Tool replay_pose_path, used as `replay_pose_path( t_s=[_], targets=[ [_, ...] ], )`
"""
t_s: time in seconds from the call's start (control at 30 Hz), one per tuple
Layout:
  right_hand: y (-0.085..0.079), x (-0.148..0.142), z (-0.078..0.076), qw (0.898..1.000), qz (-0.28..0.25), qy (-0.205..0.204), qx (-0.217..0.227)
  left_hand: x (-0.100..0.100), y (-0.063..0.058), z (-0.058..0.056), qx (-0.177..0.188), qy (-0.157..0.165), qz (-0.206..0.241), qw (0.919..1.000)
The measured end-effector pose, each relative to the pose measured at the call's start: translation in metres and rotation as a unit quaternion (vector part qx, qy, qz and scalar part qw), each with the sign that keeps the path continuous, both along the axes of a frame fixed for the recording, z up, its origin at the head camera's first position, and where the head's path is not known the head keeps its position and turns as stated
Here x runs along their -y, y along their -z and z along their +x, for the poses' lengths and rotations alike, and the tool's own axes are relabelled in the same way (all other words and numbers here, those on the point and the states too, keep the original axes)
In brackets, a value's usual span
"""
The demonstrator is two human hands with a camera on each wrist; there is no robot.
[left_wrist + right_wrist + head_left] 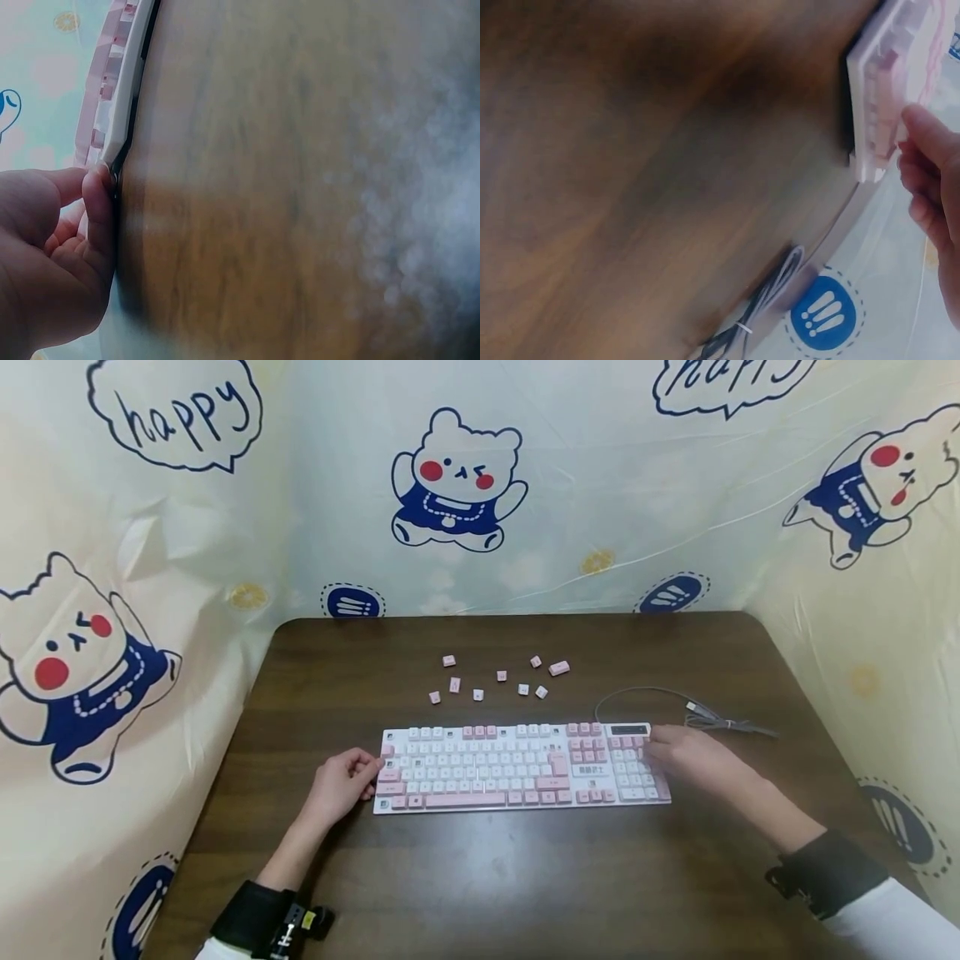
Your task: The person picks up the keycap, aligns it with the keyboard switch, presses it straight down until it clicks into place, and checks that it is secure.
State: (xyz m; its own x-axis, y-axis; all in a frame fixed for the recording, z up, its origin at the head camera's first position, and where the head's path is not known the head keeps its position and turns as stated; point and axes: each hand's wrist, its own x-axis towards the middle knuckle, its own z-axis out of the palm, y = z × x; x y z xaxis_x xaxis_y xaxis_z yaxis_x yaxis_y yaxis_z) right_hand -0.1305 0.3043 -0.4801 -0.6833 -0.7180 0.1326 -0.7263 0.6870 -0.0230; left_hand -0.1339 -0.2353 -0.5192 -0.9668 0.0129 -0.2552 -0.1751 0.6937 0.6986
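A white and pink keyboard (480, 811) lies flat on the dark wooden table (495, 877). At its left end, my left hand (341, 785) pinches the edge between thumb and finger. The left wrist view shows the left hand (60, 240) at a corner of the keyboard (124, 97). Over the number pad at the upper right is my right hand (693, 758), fingers curled. In the right wrist view the right hand (937, 180) seems to pinch a pink keycap at the keyboard (861, 112); its fingers hide most of it.
Several loose keycaps, among them a wide pink keycap (559, 668) and a white keycap (523, 690), lie scattered behind the keyboard. A grey bundled cable (712, 720) lies behind my right hand. A patterned curtain (465, 585) surrounds the table's back and sides.
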Motion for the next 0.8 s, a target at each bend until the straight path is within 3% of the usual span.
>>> replay_pose_path(
  t_s=[0.2,0.37,0.6,0.8],
  targets=[
    [0.006,-0.002,0.001,0.997,-0.001,-0.041,-0.068,-0.001,-0.002,0.0,0.001,-0.001,0.002,1.0],
    [0.008,-0.005,0.003,0.999,-0.006,-0.026,-0.047,0.0,-0.003,0.001,0.004,-0.001,0.001,1.0],
    [0.014,-0.012,0.003,0.998,-0.042,0.042,0.027,0.0,-0.002,0.0,-0.011,0.006,-0.003,0.9999],
    [0.007,-0.01,0.002,0.999,-0.029,0.017,0.015,0.0,-0.001,0.002,-0.016,0.008,-0.002,0.9998]
  ],
)
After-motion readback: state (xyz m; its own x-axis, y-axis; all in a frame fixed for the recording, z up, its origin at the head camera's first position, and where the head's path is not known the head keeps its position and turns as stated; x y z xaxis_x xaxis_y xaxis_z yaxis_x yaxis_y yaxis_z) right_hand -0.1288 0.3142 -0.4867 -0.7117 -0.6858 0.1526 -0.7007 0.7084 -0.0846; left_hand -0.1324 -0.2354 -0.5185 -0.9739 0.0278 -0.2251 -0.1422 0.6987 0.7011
